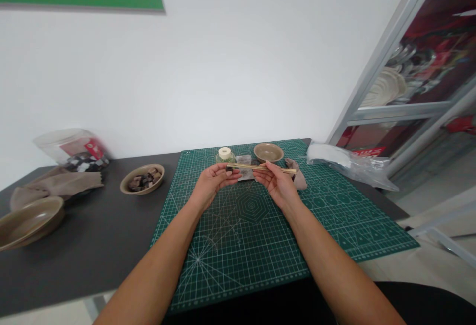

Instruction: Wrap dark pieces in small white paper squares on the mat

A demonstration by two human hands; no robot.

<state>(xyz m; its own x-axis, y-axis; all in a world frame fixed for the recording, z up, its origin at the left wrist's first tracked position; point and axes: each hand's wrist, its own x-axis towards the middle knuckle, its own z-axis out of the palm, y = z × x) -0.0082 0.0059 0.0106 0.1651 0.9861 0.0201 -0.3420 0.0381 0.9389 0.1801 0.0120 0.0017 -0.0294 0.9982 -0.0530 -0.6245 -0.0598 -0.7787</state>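
A thin bundle of light-brown sticks [246, 166] is held level between both hands, above the green cutting mat [223, 265]. My left hand [213, 181] pinches it near its left end, beside a small dark bit whose kind I cannot make out. My right hand [277, 181] grips it right of the middle, and the free end sticks out to the right. Behind the hands lies a grey-white sheet [243, 160], partly covered by them. A white roll [224, 153] sits over a glass dish at the back. Near the right hand is a brownish cloth [300, 181].
An olive-brown bowl [268, 152] stands at the mat's back edge. Left on the dark table [111, 240] are a bowl [126, 186] of brown chunks, a larger bowl [33, 218], a cloth [55, 186] and a clear jar [63, 144]. A plastic bag [349, 163] lies at the right.
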